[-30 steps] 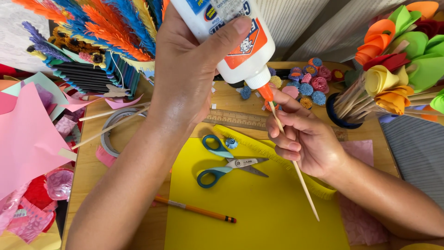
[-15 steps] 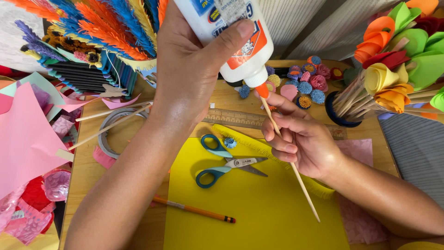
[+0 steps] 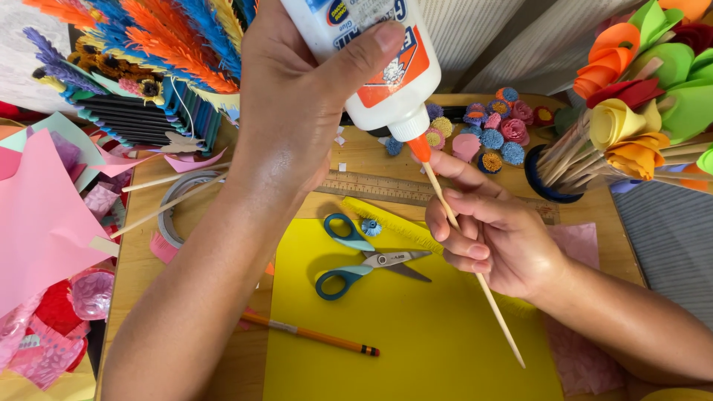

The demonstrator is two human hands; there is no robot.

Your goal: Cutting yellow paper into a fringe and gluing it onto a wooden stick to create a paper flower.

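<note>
Squeezing a white glue bottle in my left hand, I have it tipped nozzle-down over the middle of the table, with my thumb pressed across its front and my fingers wrapped behind. Its label is a blue band above an orange patch, and the cone-shaped orange nozzle points down and a little right. That nozzle touches the far tip of a thin wooden stick. My right hand pinches the stick near its upper end between thumb and curled fingers, palm turned toward me, and the stick slants down to the right past my wrist over the yellow paper sheet.

On the yellow sheet, left of my right hand, lie scissors with teal handles, blades closed and pointing right. Near the sheet's left edge is an orange pencil, lying across the wood and paper. A wooden ruler lies just beyond the sheet, partly under my hands. Farther off sits a cluster of small rolled paper flowers in pink, blue and yellow. At far right, a dark cup holds sticks with larger paper flowers in orange, yellow and green. Pink paper is piled at the left.
</note>
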